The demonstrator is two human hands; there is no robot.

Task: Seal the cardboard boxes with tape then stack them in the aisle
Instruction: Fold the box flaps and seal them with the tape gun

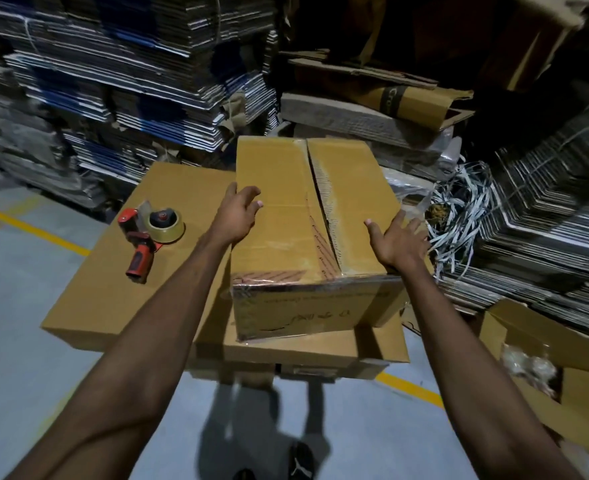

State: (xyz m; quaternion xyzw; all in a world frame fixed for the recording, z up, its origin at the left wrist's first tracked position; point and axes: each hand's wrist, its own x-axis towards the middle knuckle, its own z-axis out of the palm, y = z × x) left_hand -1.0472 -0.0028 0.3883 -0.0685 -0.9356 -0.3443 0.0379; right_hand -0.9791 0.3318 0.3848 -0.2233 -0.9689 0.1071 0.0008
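A brown cardboard box (286, 237) sits on top of another box (383, 344) in the middle of the view. Its two top flaps meet at a centre seam with old tape marks. My left hand (237, 213) rests at the box's left top edge, fingers apart. At the box's right top edge is my right hand (397, 240), also with spread fingers. A red-handled tape dispenser (149, 237) with a roll of clear tape lies on a wide flat box (120, 282) to the left, apart from both hands.
Tall stacks of flattened cardboard (130, 74) stand behind and to the right. A tangle of white strapping (459, 216) lies right of the box. An open box (563, 382) stands at the lower right. Yellow lines (26, 223) cross the grey floor. My shoe (300, 462) shows below.
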